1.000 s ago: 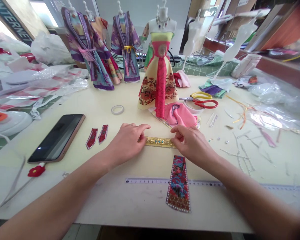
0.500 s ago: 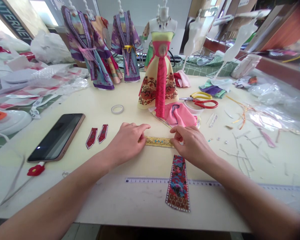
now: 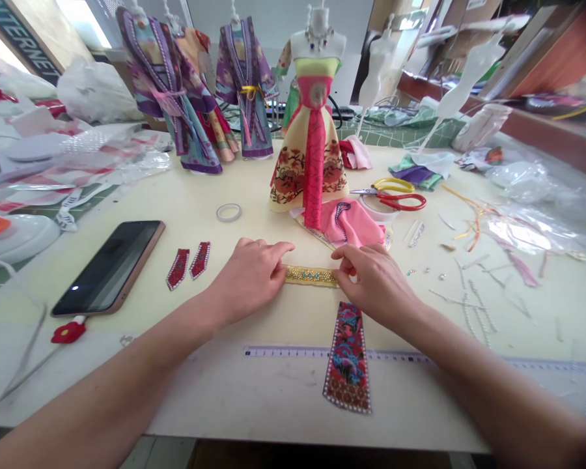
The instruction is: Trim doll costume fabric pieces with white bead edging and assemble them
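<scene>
A short gold beaded trim strip (image 3: 311, 276) with turquoise stones along its middle lies level across the table between my hands. My left hand (image 3: 251, 273) pinches its left end, thumb and fingers closed with the index finger stretched out. The strip's right end is in the closed fingers of my right hand (image 3: 366, 273); both ends are hidden by the fingers. Just below my right hand lies a red and blue patterned fabric panel (image 3: 348, 358) edged with white beads. Two small red bead-edged fabric pieces (image 3: 178, 268) rest left of my left hand.
A ruler (image 3: 288, 352) runs under the panel. Scissors (image 3: 395, 195), pink cloth (image 3: 354, 221) and a small dress form in a yellow and pink dress (image 3: 286, 182) stand beyond my hands. A phone (image 3: 110, 267) and tape roll (image 3: 229, 212) lie left; bead chains (image 3: 466, 306) are scattered right.
Both hands keep their hold on the strip in nearly the same place. The whole view has shifted very slightly.
</scene>
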`<state>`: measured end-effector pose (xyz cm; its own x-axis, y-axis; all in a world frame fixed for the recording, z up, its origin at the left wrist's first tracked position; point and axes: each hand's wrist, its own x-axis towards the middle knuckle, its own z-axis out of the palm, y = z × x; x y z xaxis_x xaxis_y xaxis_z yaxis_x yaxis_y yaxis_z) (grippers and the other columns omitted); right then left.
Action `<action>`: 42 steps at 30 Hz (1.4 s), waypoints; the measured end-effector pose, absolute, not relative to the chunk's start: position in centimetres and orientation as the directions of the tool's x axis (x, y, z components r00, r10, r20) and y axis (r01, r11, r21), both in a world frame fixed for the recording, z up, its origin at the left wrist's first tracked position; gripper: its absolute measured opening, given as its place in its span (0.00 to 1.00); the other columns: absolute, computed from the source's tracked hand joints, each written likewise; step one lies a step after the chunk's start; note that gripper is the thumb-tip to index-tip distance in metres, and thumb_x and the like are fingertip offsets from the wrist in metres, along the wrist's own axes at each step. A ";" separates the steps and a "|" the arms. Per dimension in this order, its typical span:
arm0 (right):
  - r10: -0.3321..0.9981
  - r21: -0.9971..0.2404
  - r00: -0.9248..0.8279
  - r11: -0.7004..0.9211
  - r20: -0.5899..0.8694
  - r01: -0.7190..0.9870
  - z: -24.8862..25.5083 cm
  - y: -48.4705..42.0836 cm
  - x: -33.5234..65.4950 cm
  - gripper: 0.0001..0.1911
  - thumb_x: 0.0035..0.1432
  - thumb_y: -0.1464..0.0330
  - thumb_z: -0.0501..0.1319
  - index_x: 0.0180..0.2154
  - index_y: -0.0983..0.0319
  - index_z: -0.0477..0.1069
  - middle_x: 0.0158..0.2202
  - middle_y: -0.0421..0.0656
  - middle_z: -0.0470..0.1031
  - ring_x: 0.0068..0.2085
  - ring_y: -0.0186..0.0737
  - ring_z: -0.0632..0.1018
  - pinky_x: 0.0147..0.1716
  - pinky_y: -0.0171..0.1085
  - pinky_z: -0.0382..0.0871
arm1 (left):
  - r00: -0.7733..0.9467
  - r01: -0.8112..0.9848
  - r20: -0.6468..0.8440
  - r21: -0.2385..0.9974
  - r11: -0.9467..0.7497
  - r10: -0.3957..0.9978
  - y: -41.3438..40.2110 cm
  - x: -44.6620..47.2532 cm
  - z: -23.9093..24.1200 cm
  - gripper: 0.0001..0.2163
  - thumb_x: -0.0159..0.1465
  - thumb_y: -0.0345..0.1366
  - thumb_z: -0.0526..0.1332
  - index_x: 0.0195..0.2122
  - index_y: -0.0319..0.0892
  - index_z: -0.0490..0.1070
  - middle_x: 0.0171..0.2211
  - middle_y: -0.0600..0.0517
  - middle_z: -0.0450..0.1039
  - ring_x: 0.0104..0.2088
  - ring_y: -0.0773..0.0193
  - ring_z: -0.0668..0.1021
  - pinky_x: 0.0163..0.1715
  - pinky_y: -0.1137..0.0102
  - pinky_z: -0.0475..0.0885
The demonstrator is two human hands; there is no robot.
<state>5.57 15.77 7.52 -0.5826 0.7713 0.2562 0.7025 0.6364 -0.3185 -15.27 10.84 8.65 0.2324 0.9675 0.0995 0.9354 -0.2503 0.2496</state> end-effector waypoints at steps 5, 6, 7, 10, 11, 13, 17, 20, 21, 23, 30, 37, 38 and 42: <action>0.775 -0.308 -0.584 0.632 0.242 0.711 7.5 15.8 5.5 0.12 0.53 0.73 0.54 0.40 0.65 0.71 0.25 0.43 0.73 0.31 0.41 0.74 0.41 0.42 0.64 | 0.232 0.937 0.091 0.248 -0.248 0.968 11.0 -15.3 8.7 0.17 0.62 0.30 0.51 0.52 0.39 0.66 0.29 0.50 0.73 0.34 0.58 0.73 0.43 0.59 0.62; 0.776 -0.305 -0.583 0.631 0.241 0.713 7.5 15.7 5.5 0.12 0.53 0.73 0.54 0.40 0.65 0.71 0.25 0.43 0.73 0.31 0.41 0.74 0.41 0.42 0.64 | 0.231 0.937 0.089 0.246 -0.247 0.969 11.0 -15.3 8.7 0.17 0.61 0.30 0.51 0.52 0.39 0.67 0.28 0.50 0.73 0.34 0.58 0.73 0.43 0.59 0.62; 0.777 -0.303 -0.582 0.630 0.240 0.715 7.5 15.7 5.5 0.12 0.54 0.73 0.54 0.40 0.65 0.71 0.26 0.43 0.73 0.31 0.41 0.74 0.41 0.42 0.64 | 0.231 0.938 0.088 0.245 -0.246 0.969 11.0 -15.3 8.7 0.17 0.61 0.30 0.51 0.52 0.39 0.67 0.28 0.50 0.73 0.34 0.58 0.73 0.43 0.59 0.62; 0.777 -0.300 -0.582 0.630 0.240 0.717 7.5 15.7 5.5 0.12 0.53 0.73 0.54 0.40 0.65 0.71 0.26 0.43 0.73 0.31 0.41 0.74 0.41 0.42 0.64 | 0.231 0.939 0.084 0.240 -0.244 0.969 11.0 -15.2 8.8 0.17 0.61 0.30 0.51 0.51 0.39 0.67 0.29 0.50 0.73 0.34 0.58 0.74 0.43 0.59 0.63; 0.775 -0.300 -0.584 0.632 0.241 0.715 7.5 15.7 5.5 0.12 0.53 0.73 0.54 0.40 0.65 0.71 0.26 0.43 0.73 0.31 0.41 0.74 0.41 0.41 0.64 | 0.230 0.940 0.084 0.240 -0.244 0.969 11.0 -15.2 8.8 0.17 0.61 0.31 0.51 0.51 0.39 0.67 0.29 0.50 0.74 0.34 0.58 0.74 0.42 0.60 0.63; 0.774 -0.298 -0.583 0.633 0.246 0.714 7.5 15.8 5.5 0.12 0.53 0.73 0.54 0.40 0.66 0.71 0.26 0.44 0.73 0.31 0.41 0.73 0.41 0.41 0.63 | 0.231 0.941 0.083 0.237 -0.244 0.970 11.0 -15.2 8.8 0.17 0.61 0.31 0.51 0.52 0.39 0.66 0.30 0.50 0.74 0.34 0.58 0.74 0.42 0.60 0.63; 0.773 -0.293 -0.585 0.635 0.246 0.715 7.4 15.8 5.5 0.12 0.54 0.73 0.54 0.40 0.66 0.71 0.25 0.44 0.72 0.31 0.41 0.73 0.41 0.41 0.63 | 0.234 0.943 0.084 0.224 -0.247 0.969 11.0 -15.3 8.7 0.17 0.61 0.31 0.51 0.52 0.39 0.66 0.30 0.50 0.74 0.34 0.59 0.74 0.42 0.60 0.62; 0.762 -0.281 -0.593 0.648 0.262 0.708 7.3 15.8 5.5 0.12 0.54 0.73 0.54 0.40 0.66 0.71 0.25 0.43 0.72 0.30 0.40 0.73 0.40 0.41 0.62 | 0.234 0.944 0.076 0.222 -0.245 0.969 11.0 -15.2 8.6 0.17 0.61 0.30 0.51 0.52 0.38 0.66 0.30 0.50 0.74 0.34 0.58 0.74 0.42 0.61 0.62; 0.759 -0.276 -0.593 0.651 0.269 0.707 7.2 15.8 5.5 0.12 0.54 0.73 0.54 0.39 0.66 0.71 0.24 0.43 0.72 0.30 0.40 0.72 0.40 0.41 0.62 | 0.234 0.944 0.073 0.222 -0.244 0.970 11.1 -15.2 8.6 0.17 0.61 0.30 0.51 0.52 0.38 0.67 0.30 0.50 0.74 0.34 0.58 0.74 0.42 0.61 0.62; 0.755 -0.266 -0.594 0.655 0.278 0.707 7.1 15.8 5.4 0.12 0.53 0.73 0.54 0.39 0.66 0.71 0.24 0.43 0.72 0.29 0.40 0.72 0.40 0.41 0.62 | 0.236 0.944 0.068 0.218 -0.245 0.969 11.1 -15.2 8.6 0.17 0.61 0.30 0.51 0.52 0.38 0.67 0.30 0.50 0.74 0.34 0.58 0.74 0.42 0.61 0.62; 0.747 -0.243 -0.600 0.662 0.287 0.709 7.0 15.8 5.4 0.11 0.53 0.73 0.54 0.38 0.66 0.72 0.24 0.43 0.72 0.30 0.42 0.73 0.39 0.41 0.62 | 0.256 0.945 0.068 0.190 -0.265 0.964 11.4 -15.2 8.7 0.18 0.61 0.30 0.51 0.52 0.39 0.66 0.30 0.51 0.74 0.34 0.59 0.74 0.42 0.61 0.62; 0.735 -0.225 -0.610 0.674 0.296 0.703 6.9 15.9 5.4 0.11 0.53 0.74 0.54 0.38 0.66 0.72 0.24 0.43 0.72 0.29 0.41 0.72 0.40 0.41 0.62 | 0.252 0.949 0.061 0.179 -0.259 0.966 11.3 -15.1 8.6 0.17 0.60 0.30 0.51 0.51 0.39 0.66 0.30 0.51 0.74 0.34 0.59 0.74 0.42 0.61 0.62; 0.734 -0.223 -0.611 0.675 0.297 0.703 6.9 15.9 5.4 0.11 0.53 0.74 0.54 0.38 0.67 0.72 0.24 0.43 0.72 0.29 0.41 0.72 0.40 0.41 0.62 | 0.252 0.949 0.064 0.178 -0.260 0.965 11.3 -15.1 8.6 0.17 0.60 0.30 0.51 0.51 0.39 0.66 0.30 0.51 0.74 0.34 0.59 0.74 0.42 0.61 0.62; 0.726 -0.211 -0.618 0.683 0.302 0.699 6.9 15.9 5.4 0.12 0.53 0.74 0.54 0.38 0.67 0.72 0.24 0.43 0.72 0.29 0.41 0.72 0.40 0.41 0.62 | 0.262 0.948 0.073 0.170 -0.271 0.962 11.5 -15.1 8.5 0.17 0.60 0.29 0.51 0.50 0.40 0.67 0.30 0.51 0.75 0.34 0.59 0.74 0.41 0.61 0.62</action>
